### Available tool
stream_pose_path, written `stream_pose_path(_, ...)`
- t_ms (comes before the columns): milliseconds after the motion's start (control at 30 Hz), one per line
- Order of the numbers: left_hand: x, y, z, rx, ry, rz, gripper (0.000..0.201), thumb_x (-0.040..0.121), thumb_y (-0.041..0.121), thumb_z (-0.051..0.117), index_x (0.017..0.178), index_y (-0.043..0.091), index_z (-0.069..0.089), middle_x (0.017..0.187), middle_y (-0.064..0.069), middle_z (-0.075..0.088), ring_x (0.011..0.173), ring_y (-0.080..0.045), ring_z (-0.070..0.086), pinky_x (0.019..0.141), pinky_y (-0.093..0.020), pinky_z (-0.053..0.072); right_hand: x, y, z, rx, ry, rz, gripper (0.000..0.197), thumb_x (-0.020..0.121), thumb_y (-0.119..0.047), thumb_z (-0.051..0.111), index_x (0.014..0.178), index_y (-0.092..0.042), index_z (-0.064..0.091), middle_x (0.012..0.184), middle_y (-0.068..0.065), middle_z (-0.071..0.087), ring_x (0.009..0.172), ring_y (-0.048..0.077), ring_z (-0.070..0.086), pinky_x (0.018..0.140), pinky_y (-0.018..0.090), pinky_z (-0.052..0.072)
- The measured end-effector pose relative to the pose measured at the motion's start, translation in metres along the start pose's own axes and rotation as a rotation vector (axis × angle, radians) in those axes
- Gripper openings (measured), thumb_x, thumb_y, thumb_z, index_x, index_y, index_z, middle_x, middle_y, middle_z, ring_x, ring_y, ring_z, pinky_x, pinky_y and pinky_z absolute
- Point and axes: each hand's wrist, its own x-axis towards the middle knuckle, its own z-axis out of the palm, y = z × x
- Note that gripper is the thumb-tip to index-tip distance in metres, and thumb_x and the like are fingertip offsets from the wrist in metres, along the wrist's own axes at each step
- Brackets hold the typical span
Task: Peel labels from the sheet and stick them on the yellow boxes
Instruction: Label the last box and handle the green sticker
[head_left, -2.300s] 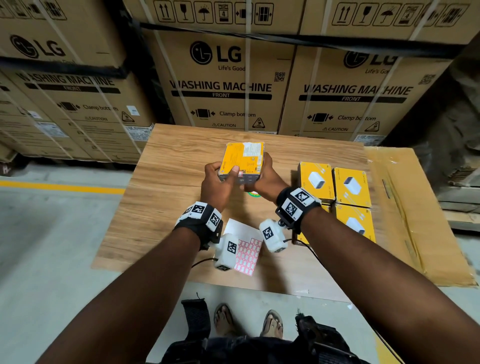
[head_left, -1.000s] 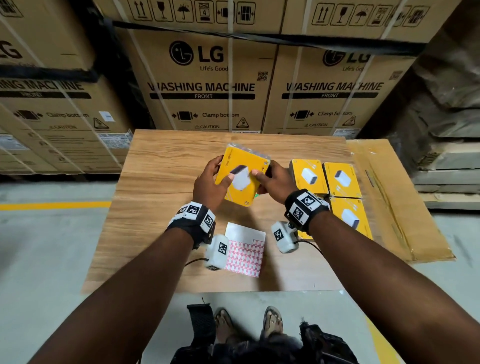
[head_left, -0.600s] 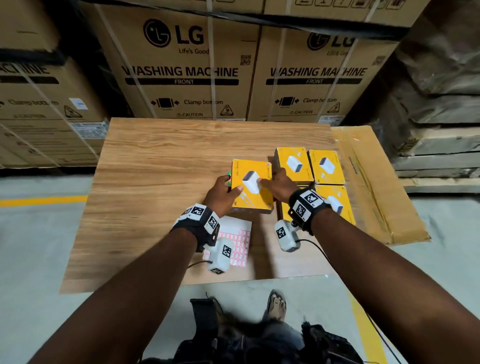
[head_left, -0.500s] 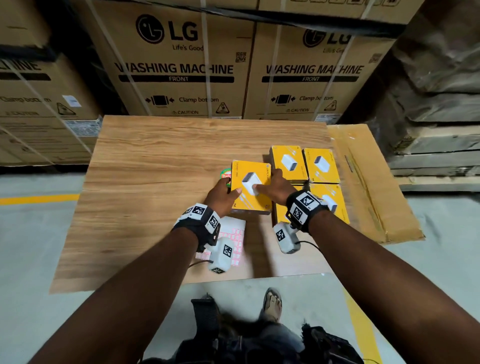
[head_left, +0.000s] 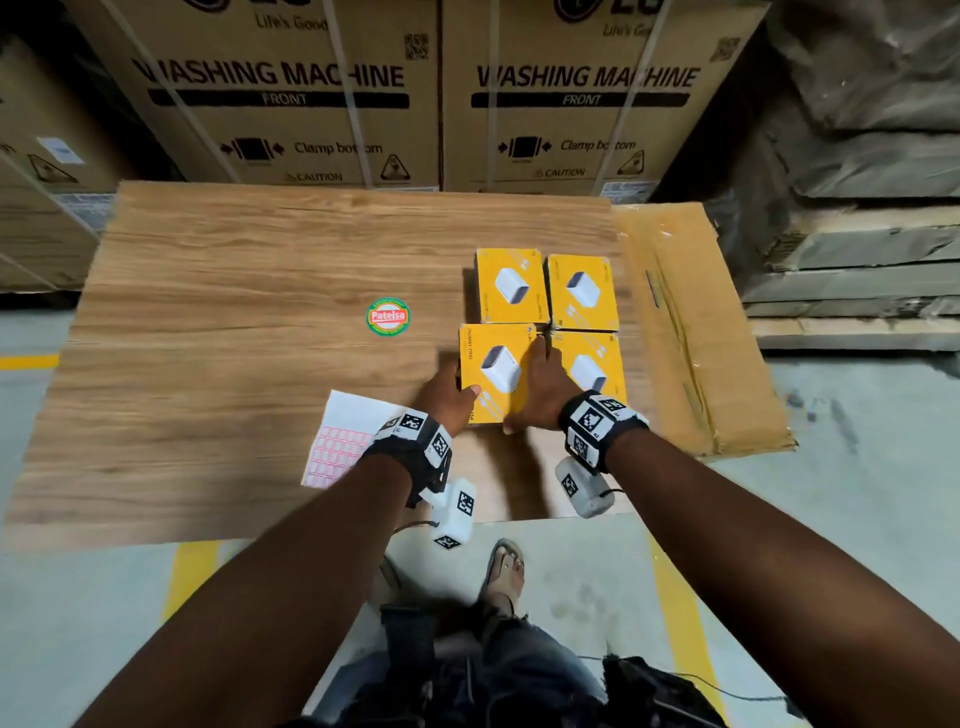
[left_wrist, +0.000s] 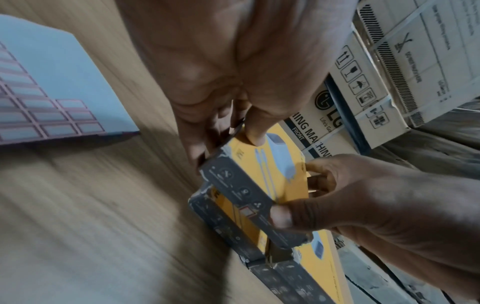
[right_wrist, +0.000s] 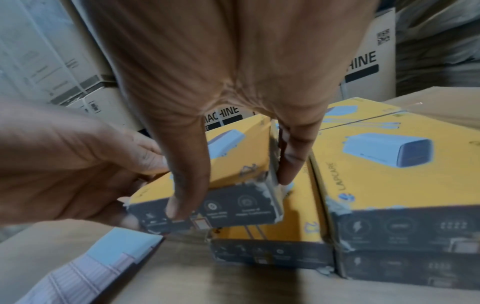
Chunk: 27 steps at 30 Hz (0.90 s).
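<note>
Stacked washing-machine cartons (head_left: 291, 98) back your wooden tabletop (head_left: 234, 322). Item: yellow box (head_left: 493, 374), clasped on its left side by your left hand (head_left: 447, 400) and on its right by your right hand (head_left: 540, 389), resting atop another yellow box beside three more (head_left: 582, 293). Item: label sheet (head_left: 345, 441), flat near your left wrist. Item: round sticker (head_left: 387, 316), mid-table.
</note>
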Motion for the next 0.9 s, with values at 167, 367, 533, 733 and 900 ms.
stream_pose_path(167, 0.009, 0.005, 0.015, 0.001, 0.038, -0.034, 0.037, 0.093, 0.017, 0.054, 0.129, 0.025, 0.054, 0.118, -0.004, 0.068, 0.107, -0.028, 0.063, 0.082, -0.028, 0.044, 0.008, 0.010, 0.003, -0.061, 0.028, -0.049, 0.138, 0.058, -0.027, 0.094, 0.154, -0.003, -0.003, 0.151, 0.025, 0.014, 0.136, 0.044, 0.034, 0.104, 0.046, 0.043)
stream_pose_path(367, 0.009, 0.012, 0.029, 0.055, 0.061, -0.076, 0.039, 0.092, 0.012, 0.053, 0.130, 0.021, 0.053, 0.123, -0.010, 0.064, 0.111, -0.033, 0.058, 0.075, -0.025, 0.035, 0.013, 0.018, 0.008, -0.112, 0.067, -0.074, 0.077, 0.079, -0.028, 0.076, 0.137, -0.002, 0.035, 0.137, 0.023, 0.028, 0.120, 0.042, 0.044, 0.097, 0.043, 0.044)
stream_pose_path(533, 0.011, 0.013, 0.031, 0.083, 0.042, -0.059, 0.050, 0.091, 0.009, 0.052, 0.138, 0.027, 0.048, 0.130, -0.004, 0.061, 0.114, -0.030, 0.057, 0.078, -0.024, 0.036, 0.017, 0.019, 0.006, -0.225, 0.117, -0.094, 0.062, 0.085, -0.032, 0.069, 0.131, 0.000, 0.043, 0.137, 0.020, 0.031, 0.124, 0.038, 0.036, 0.093, 0.045, 0.043)
stream_pose_path(733, 0.010, 0.014, 0.033, 0.076, 0.045, -0.045, 0.054, 0.089, 0.010, 0.052, 0.138, 0.032, 0.046, 0.126, -0.003, 0.063, 0.105, -0.028, 0.060, 0.076, -0.026, 0.040, 0.019, 0.015, 0.006, -0.249, 0.133, -0.090, 0.051, 0.093, -0.037, 0.054, 0.126, 0.002, 0.050, 0.135, 0.018, 0.036, 0.124, 0.035, 0.034, 0.093, 0.047, 0.041)
stream_pose_path(900, 0.009, 0.013, 0.032, 0.207, 0.034, -0.008, 0.053, 0.093, 0.017, 0.054, 0.143, 0.025, 0.039, 0.126, -0.013, 0.062, 0.109, -0.037, 0.059, 0.079, -0.030, 0.043, 0.019, 0.014, 0.010, -0.289, 0.133, -0.077, 0.053, 0.094, -0.038, 0.055, 0.130, -0.001, 0.047, 0.136, 0.017, 0.034, 0.125, 0.034, 0.035, 0.094, 0.046, 0.042)
